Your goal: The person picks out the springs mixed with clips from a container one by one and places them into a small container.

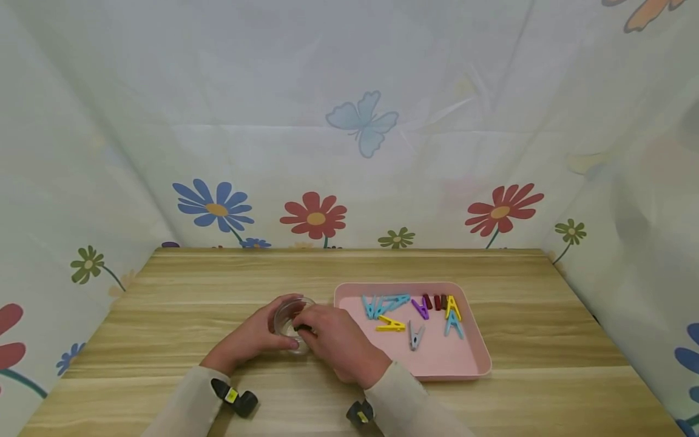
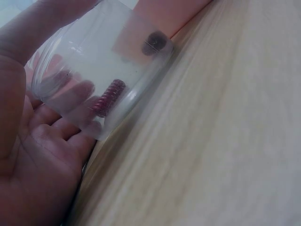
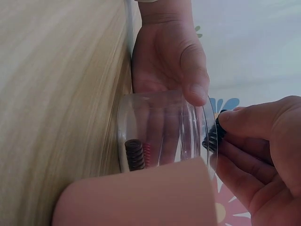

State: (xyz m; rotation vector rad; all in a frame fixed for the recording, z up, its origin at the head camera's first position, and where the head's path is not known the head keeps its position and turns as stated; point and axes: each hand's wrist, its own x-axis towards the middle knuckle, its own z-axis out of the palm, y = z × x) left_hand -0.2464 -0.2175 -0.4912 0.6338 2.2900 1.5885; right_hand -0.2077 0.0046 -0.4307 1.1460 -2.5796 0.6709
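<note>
A clear plastic jar (image 1: 283, 315) stands on the wooden table, its mouth upward. My left hand (image 1: 255, 335) holds it, fingers curled round the far side and thumb on the near side. My right hand (image 1: 341, 341) pinches a black coil spring (image 3: 214, 135) between thumb and fingers at the jar's mouth. Inside the jar, a red spring (image 2: 110, 98) and a dark brown spring (image 3: 135, 154) lie at the bottom. From the head view the right hand hides part of the jar's opening.
A pink tray (image 1: 437, 361) lies just right of the jar. It holds blue, yellow, purple and grey clothespins (image 1: 416, 335), plus a few dark red and brown springs (image 1: 437, 303) near its back right. A floral curtain (image 1: 262, 152) rises behind the table.
</note>
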